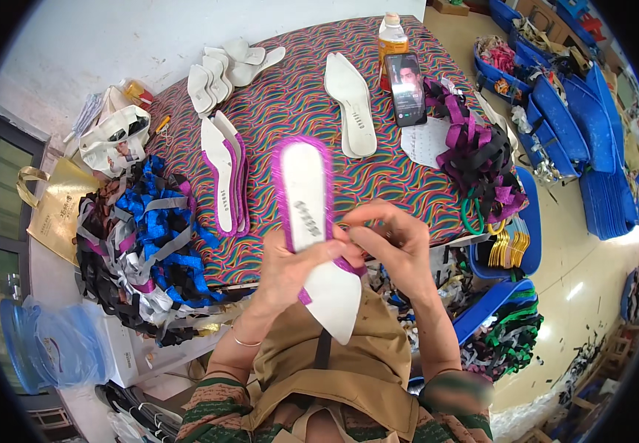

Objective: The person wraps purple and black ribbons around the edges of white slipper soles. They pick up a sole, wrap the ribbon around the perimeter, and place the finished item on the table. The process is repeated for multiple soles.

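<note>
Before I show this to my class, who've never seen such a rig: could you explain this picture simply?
There's no machine, just bare-handed work, filmed from above by a wide fisheye camera worn on the head, so straight edges look bent. The left hand holds a white pointed-toe insole with purple trim around its heel end. The right hand is close by; whether it touches is hard to tell. On the wavy-patterned tablecloth are plain white insoles, a purple-trimmed stack, and a smartphone standing in front of a bottle. Tangled strips are heaped at the left.
</note>
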`<state>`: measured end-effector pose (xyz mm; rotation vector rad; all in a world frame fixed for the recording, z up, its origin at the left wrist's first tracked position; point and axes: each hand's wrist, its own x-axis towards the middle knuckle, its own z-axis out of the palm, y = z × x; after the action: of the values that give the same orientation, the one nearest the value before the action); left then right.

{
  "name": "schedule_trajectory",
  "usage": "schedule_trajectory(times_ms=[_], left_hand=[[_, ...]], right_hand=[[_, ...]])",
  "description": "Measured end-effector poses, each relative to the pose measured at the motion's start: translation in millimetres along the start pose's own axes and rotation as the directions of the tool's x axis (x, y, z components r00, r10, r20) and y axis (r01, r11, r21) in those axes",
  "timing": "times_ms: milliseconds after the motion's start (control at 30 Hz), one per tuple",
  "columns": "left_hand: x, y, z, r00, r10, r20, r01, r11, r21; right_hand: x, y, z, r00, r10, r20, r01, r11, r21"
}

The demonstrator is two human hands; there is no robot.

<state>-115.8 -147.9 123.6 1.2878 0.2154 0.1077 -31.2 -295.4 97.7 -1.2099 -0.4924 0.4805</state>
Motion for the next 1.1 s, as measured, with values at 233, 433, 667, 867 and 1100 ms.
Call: schedule_trajectory(times_ms=[233,433,667,867,1100], left_hand=[[13,11,-9,0.998,0.001,-0.063,-0.011,0.989,-0.150],[17,5,-15,0.993,0.036,-0.115,-0.050,0.991,-0.124],[31,0,-23,0.977,0.075,-0.199,-0.104,0.985,-0.141],[44,5,-61,0.922,0.154,-0.354,-0.253,0.934,-0.251],[49,-25,-71,0.894,0.058,-0.444,-0.254,0.883,-0.395]], right_hand=[[-37,10,-8,0.993,0.070,0.100,-0.030,0.936,-0.349],[-34,26,-19,0.929,-0.297,0.223,0.365,0.622,-0.693],[-62,12,-36,0.988,-0.016,0.157,0.106,0.802,-0.588],[-68,-54,-119,0.901,0.428,0.069,-0.307,0.744,-0.593],[-39,-117,-178,0.860,0.509,0.047,-0.389,0.711,-0.586]])
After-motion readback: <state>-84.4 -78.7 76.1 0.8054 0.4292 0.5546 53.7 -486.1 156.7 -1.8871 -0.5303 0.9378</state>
